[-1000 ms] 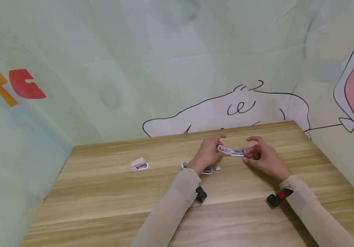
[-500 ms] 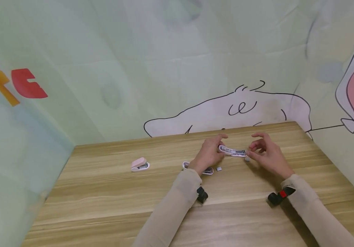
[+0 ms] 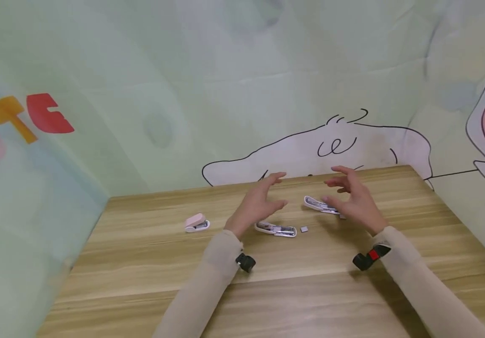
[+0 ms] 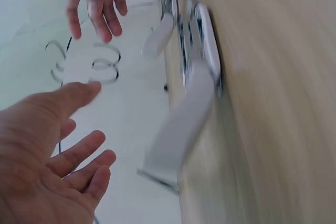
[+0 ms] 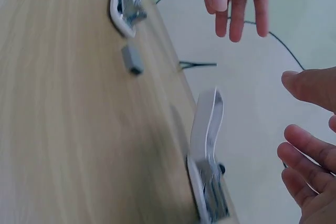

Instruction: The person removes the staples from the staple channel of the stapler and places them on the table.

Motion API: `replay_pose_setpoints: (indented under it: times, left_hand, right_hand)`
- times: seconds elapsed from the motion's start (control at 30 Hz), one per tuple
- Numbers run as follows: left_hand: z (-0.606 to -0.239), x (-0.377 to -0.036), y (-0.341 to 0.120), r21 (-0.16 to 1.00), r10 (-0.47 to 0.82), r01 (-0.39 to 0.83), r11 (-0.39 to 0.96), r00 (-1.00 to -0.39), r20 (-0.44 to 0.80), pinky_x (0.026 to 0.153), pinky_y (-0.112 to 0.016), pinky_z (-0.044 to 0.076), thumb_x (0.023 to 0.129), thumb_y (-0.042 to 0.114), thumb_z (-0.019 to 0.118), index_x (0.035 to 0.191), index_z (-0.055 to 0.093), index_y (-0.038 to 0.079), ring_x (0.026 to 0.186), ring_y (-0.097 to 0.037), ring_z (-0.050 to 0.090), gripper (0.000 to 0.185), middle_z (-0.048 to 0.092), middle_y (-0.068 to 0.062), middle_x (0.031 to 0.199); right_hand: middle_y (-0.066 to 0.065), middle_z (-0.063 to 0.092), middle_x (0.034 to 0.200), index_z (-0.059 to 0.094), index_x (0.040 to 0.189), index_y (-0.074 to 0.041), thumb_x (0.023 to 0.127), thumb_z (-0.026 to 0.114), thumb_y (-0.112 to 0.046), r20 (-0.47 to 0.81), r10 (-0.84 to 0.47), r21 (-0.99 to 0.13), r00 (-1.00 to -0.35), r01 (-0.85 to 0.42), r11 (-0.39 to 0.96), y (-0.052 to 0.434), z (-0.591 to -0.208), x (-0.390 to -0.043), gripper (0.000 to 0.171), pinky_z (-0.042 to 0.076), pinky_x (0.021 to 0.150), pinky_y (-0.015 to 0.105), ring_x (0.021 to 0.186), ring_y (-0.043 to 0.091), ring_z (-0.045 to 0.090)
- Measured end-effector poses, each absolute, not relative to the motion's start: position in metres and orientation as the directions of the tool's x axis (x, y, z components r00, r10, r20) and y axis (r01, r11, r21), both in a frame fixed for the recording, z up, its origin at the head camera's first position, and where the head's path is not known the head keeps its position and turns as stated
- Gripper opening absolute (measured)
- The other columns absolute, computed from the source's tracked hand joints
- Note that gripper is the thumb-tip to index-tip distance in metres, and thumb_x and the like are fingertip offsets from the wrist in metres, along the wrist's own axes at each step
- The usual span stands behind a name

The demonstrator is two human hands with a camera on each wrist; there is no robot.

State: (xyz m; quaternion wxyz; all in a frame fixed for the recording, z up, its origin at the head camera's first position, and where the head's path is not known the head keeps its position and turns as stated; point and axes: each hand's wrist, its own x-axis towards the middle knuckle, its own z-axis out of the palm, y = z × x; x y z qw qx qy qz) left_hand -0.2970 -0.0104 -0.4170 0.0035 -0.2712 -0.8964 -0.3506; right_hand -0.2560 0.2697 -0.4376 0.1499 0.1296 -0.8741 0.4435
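My left hand (image 3: 256, 205) is lifted above the table, fingers apart and holding nothing. My right hand (image 3: 355, 202) hovers beside the farther stapler (image 3: 318, 205), its spread fingers overlapping that stapler's right end in the head view. This stapler lies opened out, its white arm (image 5: 203, 127) swung up in the right wrist view. A second opened stapler (image 3: 277, 230) lies nearer, beside my left hand; its pale arm (image 4: 181, 121) juts out in the left wrist view. A small grey block (image 3: 304, 229), like a strip of staples, sits off its right end. Another grey piece (image 3: 342, 217) shows below my right hand.
A pink and white stapler (image 3: 197, 223) stands at the left on the wooden table (image 3: 141, 267). Behind the table's far edge hangs a printed cloth wall (image 3: 242, 94). Each wrist wears a small black camera (image 3: 245, 262).
My left hand has let go of the farther stapler and moved left. That stapler now lies on the table. My right hand has drawn off its end, fingers spreading.
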Motion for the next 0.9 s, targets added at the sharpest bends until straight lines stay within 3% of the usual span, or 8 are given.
replay_pose_setpoints:
  times: [0.13, 0.33, 0.47, 0.67, 0.9]
  left_hand:
    - [-0.412, -0.300, -0.049, 0.636, 0.438, 0.492, 0.594, -0.861, 0.258, 0.112, -0.049, 0.041, 0.089, 0.034, 0.077, 0.151, 0.042, 0.033, 0.137, -0.024, 0.050, 0.071, 0.059, -0.001, 0.143]
    - [-0.405, -0.297, -0.100, 0.665, 0.413, 0.507, 0.549, -0.856, 0.312, 0.112, -0.044, 0.040, 0.088, 0.038, 0.078, 0.150, 0.043, 0.035, 0.135, -0.020, 0.051, 0.071, 0.060, 0.003, 0.141]
    - [-0.406, -0.290, -0.131, 0.681, 0.372, 0.468, 0.563, -0.879, 0.296, 0.115, -0.044, 0.037, 0.086, 0.043, 0.078, 0.149, 0.041, 0.040, 0.137, -0.022, 0.049, 0.073, 0.058, 0.008, 0.142]
    - [-0.415, -0.282, -0.174, 0.703, 0.316, 0.417, 0.576, -0.907, 0.280, 0.114, -0.047, 0.036, 0.085, 0.043, 0.079, 0.149, 0.041, 0.042, 0.137, -0.020, 0.048, 0.074, 0.059, 0.004, 0.142]
    - [-0.425, -0.279, -0.211, 0.766, 0.289, 0.355, 0.536, -0.930, 0.228, 0.113, -0.053, 0.036, 0.086, 0.038, 0.079, 0.153, 0.037, 0.038, 0.138, -0.026, 0.047, 0.079, 0.058, 0.000, 0.144]
  right_hand:
    - [0.007, 0.063, 0.137, 0.032, 0.151, -0.029, 0.085, 0.082, -0.022, 0.388, -0.130, -0.741, -0.912, -0.393, 0.544, 0.252, -0.431, -0.263, 0.083, 0.044, 0.106, 0.050, 0.127, 0.027, 0.056]
    - [0.000, 0.062, 0.139, 0.031, 0.151, -0.033, 0.085, 0.082, -0.023, 0.415, -0.185, -0.759, -0.891, -0.451, 0.470, 0.224, -0.420, -0.269, 0.084, 0.038, 0.114, 0.050, 0.133, 0.024, 0.053]
    - [0.006, 0.061, 0.140, 0.031, 0.152, -0.026, 0.086, 0.081, -0.017, 0.416, -0.202, -0.775, -0.887, -0.462, 0.431, 0.205, -0.405, -0.264, 0.083, 0.036, 0.116, 0.052, 0.136, 0.028, 0.051]
    - [0.013, 0.060, 0.140, 0.031, 0.152, -0.018, 0.087, 0.079, -0.009, 0.406, -0.253, -0.801, -0.878, -0.476, 0.364, 0.177, -0.384, -0.254, 0.081, 0.036, 0.116, 0.049, 0.136, 0.030, 0.051]
    - [-0.001, 0.063, 0.137, 0.030, 0.151, -0.035, 0.087, 0.081, -0.021, 0.383, -0.301, -0.829, -0.874, -0.468, 0.306, 0.152, -0.400, -0.268, 0.083, 0.037, 0.114, 0.049, 0.132, 0.020, 0.055]
